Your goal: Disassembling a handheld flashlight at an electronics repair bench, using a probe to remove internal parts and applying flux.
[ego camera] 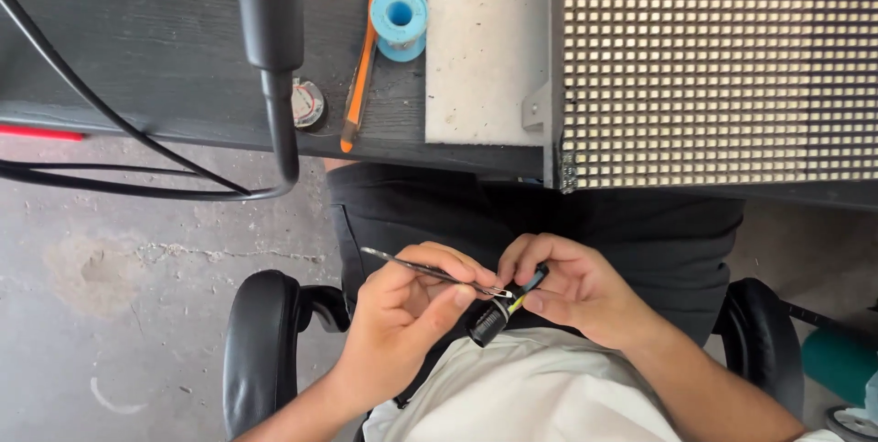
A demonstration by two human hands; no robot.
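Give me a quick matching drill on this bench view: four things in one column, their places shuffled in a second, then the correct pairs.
Things:
1. tweezers
2. small black cylinder
3. blue spool
4. orange-handled tool

Places:
A. in the right hand
B. on the dark desk, beside the pale foam block
C. in the left hand
D. lying on the desk left of the spool

Pairs: 1-C, 2-A, 3-B, 4-D

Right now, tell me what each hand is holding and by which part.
The left hand pinches thin metal tweezers near their tip end. The right hand grips a small black cylindrical tool by its upper part, its lower end free.
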